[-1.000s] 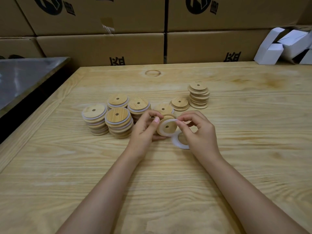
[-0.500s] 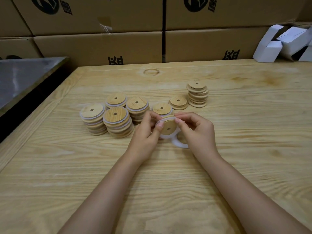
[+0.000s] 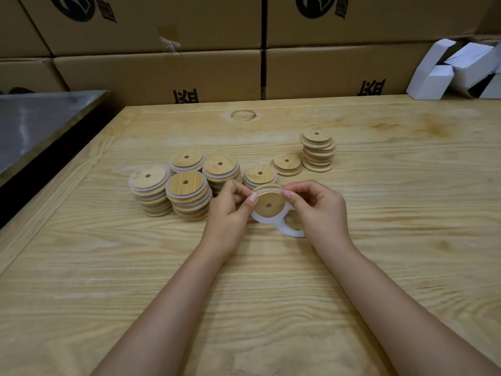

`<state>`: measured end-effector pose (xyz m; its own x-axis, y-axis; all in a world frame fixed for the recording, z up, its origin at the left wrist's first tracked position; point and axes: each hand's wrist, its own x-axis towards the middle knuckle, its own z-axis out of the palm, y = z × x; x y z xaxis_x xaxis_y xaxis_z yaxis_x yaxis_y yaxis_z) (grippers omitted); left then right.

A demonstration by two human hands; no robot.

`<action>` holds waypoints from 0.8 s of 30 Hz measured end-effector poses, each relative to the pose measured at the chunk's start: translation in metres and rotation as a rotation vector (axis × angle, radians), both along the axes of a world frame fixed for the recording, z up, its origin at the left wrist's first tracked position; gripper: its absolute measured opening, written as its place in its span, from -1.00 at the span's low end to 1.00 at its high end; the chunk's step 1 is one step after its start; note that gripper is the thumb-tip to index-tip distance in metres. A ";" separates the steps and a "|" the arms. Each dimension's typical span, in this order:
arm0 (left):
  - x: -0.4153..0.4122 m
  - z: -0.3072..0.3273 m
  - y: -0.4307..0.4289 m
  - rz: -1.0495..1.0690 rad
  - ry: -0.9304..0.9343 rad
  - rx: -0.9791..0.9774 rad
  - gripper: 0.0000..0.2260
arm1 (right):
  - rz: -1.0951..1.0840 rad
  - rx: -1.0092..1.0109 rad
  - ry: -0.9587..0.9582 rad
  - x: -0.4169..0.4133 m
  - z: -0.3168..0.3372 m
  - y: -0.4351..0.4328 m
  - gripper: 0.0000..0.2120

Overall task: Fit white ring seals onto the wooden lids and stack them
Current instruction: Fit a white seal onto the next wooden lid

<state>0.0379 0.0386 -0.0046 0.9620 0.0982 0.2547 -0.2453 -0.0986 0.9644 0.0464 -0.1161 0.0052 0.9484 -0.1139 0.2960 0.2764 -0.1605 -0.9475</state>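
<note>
Head view: both hands are working just above the counter (image 3: 244, 280), near its middle.

- Left hand (image 3: 230, 210) is pinching the left edge of a lid (image 3: 269, 204), thumb tip on the rim.
- Right hand (image 3: 320, 210) is pinching the upper right edge of the same lid, fingers curled.
- Lid is being held tilted, flat face and centre hole turned toward the camera.
- Ring (image 3: 259, 219) is showing around the lid's lower left edge; cannot tell whether it is seated all the way round.
- Spare ring (image 3: 287, 231) is lying flat on the counter, just below the lid and partly under the right hand.
- Sealed stacks (image 3: 185, 183), five of them showing white bands, are standing to the left and behind the hands, touching or nearly so.
- Bare stacks (image 3: 317, 147), one tall and one low beside it, are standing behind and to the right.
- Cartons (image 3: 162, 74) are lining the far edge; white boxes (image 3: 433, 80) are lying at far right; a steel top (image 3: 40, 123) is adjoining at left.
</note>
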 end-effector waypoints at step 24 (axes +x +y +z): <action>-0.002 0.003 0.002 0.004 -0.073 0.228 -0.78 | 0.027 0.024 0.074 0.002 -0.001 -0.005 -0.95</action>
